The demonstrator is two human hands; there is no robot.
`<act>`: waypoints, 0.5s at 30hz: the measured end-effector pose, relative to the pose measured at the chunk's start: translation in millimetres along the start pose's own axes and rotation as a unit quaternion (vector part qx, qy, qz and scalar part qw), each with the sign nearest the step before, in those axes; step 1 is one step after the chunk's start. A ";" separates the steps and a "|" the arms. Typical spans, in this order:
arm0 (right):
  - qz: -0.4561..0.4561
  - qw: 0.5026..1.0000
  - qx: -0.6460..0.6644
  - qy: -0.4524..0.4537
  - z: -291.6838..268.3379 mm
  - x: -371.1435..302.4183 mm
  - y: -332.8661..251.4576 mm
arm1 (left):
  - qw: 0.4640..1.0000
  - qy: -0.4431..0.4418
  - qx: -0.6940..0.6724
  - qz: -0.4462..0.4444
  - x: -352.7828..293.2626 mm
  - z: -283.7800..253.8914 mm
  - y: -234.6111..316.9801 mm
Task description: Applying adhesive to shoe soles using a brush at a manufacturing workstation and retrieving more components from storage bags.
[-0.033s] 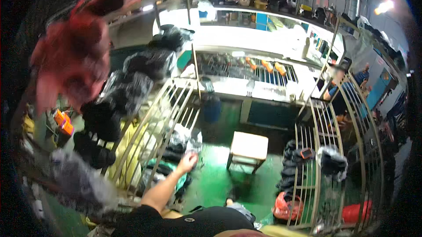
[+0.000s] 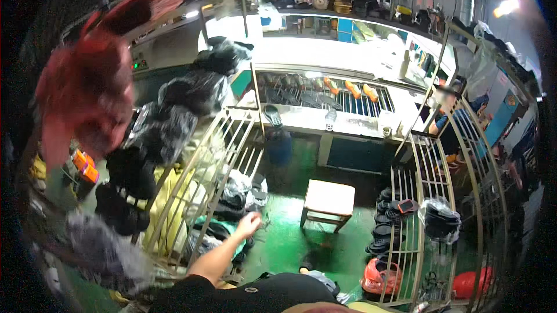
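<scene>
My left hand (image 2: 249,225), on a bare forearm below a black sleeve, hangs over the green floor. Its fingers look loosely curled, and nothing shows in them. Closest to it are black shoe soles (image 2: 234,195), some in clear plastic, on the lower part of the left metal rack (image 2: 223,159). Beside the forearm lies a green and dark bundle (image 2: 217,233). A stool (image 2: 329,198) with a pale square top stands ahead to the right of the hand. My right hand is out of view.
Ahead runs a lit bench with a rack conveyor (image 2: 348,104) carrying dark soles and orange shoe parts (image 2: 351,89). On the right stands another metal rack (image 2: 420,197) beside stacked soles (image 2: 382,237) and a red bag (image 2: 380,278). A person (image 2: 458,117) is behind it. Red bundles (image 2: 87,81) hang upper left.
The view has shifted slightly, and the stool and racks sit a little lower in it. My left hand is a little lower too, still near the left rack. Nothing was taken or released.
</scene>
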State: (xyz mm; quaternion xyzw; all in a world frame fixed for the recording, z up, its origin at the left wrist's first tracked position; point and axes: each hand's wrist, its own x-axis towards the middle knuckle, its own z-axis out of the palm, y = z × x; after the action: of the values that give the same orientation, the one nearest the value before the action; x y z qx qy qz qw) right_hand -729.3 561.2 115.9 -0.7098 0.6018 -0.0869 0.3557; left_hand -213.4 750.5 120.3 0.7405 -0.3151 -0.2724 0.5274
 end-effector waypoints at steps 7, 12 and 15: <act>0.052 0.996 -0.054 0.056 -23.6 172.3 -45.5 | 0.834 -0.362 0.239 -0.341 -10.6 34.6 -44.1; 0.081 0.992 0.052 0.077 -54.5 343.0 -83.9 | 0.879 -0.284 0.179 -0.340 102.5 -6.7 -79.5; 0.049 0.992 0.117 0.018 -57.5 434.1 -229.5 | 0.919 -0.259 0.197 -0.221 221.7 -14.7 -93.1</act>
State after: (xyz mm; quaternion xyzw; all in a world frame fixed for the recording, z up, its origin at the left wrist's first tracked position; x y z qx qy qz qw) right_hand -466.0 145.7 165.5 -0.6314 0.6280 -0.1512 0.4291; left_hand -41.1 615.1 20.2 0.7840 -0.3164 -0.4964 0.1971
